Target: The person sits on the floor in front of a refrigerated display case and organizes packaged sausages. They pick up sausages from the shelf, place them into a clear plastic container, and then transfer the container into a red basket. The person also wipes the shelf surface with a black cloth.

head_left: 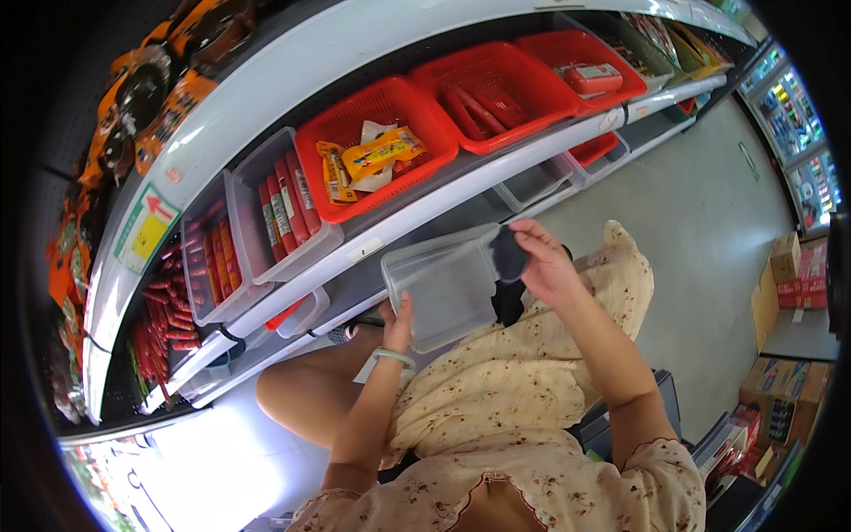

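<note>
A clear plastic bin [443,288] is held tilted above my lap, and nothing shows inside it. My left hand [397,324] grips its near left edge, the thumb along the wall and the other fingers mostly hidden. At the bin's right end my right hand [548,262] pinches a dark cloth [509,257] against the rim. Part of the cloth hangs down outside the bin's wall.
Ahead, a shelf holds red baskets [377,146] with yellow packets and clear bins [284,204] of red sausages. Lower shelf bins [536,182] stand below. Cardboard boxes [784,381] are stacked at right, with glass-door coolers [793,124] beyond the grey floor [700,213].
</note>
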`<state>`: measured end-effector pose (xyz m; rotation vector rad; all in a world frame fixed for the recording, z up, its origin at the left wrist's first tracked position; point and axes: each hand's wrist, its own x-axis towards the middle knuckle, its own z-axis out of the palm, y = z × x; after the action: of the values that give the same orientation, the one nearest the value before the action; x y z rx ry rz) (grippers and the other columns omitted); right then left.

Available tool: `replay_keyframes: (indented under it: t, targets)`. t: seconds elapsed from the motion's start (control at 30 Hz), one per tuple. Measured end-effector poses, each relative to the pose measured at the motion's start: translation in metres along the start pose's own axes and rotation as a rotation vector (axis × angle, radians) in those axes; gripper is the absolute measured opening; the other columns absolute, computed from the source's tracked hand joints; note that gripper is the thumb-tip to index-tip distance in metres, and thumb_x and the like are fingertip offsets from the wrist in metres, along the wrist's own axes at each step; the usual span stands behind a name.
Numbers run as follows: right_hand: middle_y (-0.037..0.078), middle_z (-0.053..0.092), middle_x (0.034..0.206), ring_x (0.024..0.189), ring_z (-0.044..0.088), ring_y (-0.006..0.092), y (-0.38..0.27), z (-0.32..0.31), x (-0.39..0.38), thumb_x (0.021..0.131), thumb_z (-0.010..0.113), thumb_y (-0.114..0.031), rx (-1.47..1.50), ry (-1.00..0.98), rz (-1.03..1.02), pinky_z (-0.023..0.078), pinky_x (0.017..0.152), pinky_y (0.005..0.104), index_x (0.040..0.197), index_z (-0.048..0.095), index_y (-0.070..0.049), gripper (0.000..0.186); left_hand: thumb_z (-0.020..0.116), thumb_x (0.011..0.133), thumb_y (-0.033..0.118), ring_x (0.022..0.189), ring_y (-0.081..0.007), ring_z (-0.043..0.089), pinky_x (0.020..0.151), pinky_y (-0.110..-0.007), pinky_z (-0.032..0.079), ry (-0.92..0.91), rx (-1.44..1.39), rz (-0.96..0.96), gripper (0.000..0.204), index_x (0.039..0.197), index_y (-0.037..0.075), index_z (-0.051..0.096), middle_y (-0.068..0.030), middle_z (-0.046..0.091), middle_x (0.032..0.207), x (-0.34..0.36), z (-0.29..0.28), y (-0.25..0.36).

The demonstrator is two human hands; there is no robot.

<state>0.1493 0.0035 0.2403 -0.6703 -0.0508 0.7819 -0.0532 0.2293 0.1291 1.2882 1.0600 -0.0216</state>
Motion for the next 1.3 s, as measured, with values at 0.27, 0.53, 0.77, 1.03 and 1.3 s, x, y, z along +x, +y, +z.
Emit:
replay_keyframes:
  t: [0.27, 0.53, 0.77, 1.03, 1.3]
  targets:
    - [0.001, 0.057, 0.073, 0.060, 0.052, 0.0129, -0.022, -0.007, 0.038, 0.086, 0.067, -0.013, -0.210, 0.425, 0.286, 0.047, 0.054, 0.0298, 0.083, 0.066, -0.013, 0.003, 0.058, 0.081, 0.075, 0.135, -0.0382, 0.039, 0.099, -0.059, 0.038, 0.092, -0.430, -0.214, 0.107, 0.154, 0.011, 0.012, -0.0172, 0.026, 0.155, 0.021, 0.003, -0.014]
    - [0.015, 0.071, 0.094, 0.090, 0.067, 0.0295, -0.147, -0.151, 0.118, 0.083, 0.063, -0.028, -1.465, 0.644, -0.029, 0.050, 0.079, 0.0405, 0.095, 0.071, -0.001, 0.031, 0.050, 0.083, 0.076, 0.136, -0.0369, 0.038, 0.103, -0.060, 0.040, -0.061, -0.628, -0.262, 0.095, 0.152, 0.015, 0.026, -0.0127, 0.035, 0.152, 0.054, -0.011, -0.022]
    - [0.011, 0.067, 0.123, 0.113, 0.065, 0.0304, -0.191, -0.239, 0.117, 0.097, 0.048, -0.040, -1.508, 0.920, 0.240, 0.053, 0.092, 0.0411, 0.119, 0.068, -0.010, 0.042, 0.048, 0.094, 0.059, 0.135, -0.0374, 0.042, 0.111, -0.054, 0.036, 0.023, -0.457, -0.363, 0.075, 0.147, 0.008, 0.036, -0.0124, 0.038, 0.152, 0.035, 0.003, -0.010]
    - [0.025, 0.064, 0.122, 0.116, 0.060, 0.0375, -0.155, -0.313, 0.127, 0.089, 0.050, -0.068, -1.170, 0.765, 0.190, 0.046, 0.098, 0.0437, 0.115, 0.065, 0.008, 0.081, 0.049, 0.097, 0.047, 0.137, -0.0363, 0.039, 0.112, -0.055, 0.036, -0.133, -0.544, -0.296, 0.065, 0.145, 0.004, 0.038, -0.0149, 0.041, 0.148, 0.059, 0.032, 0.013]
    - [0.019, 0.072, 0.092, 0.091, 0.069, 0.0335, -0.165, -0.265, 0.124, 0.079, 0.064, -0.045, -1.092, 1.060, -0.118, 0.053, 0.084, 0.0420, 0.092, 0.072, 0.003, 0.051, 0.067, 0.085, 0.051, 0.137, -0.0339, 0.037, 0.111, -0.051, 0.036, -0.150, -0.441, -0.424, 0.084, 0.146, 0.004, 0.032, -0.0188, 0.030, 0.149, 0.070, 0.052, 0.022]
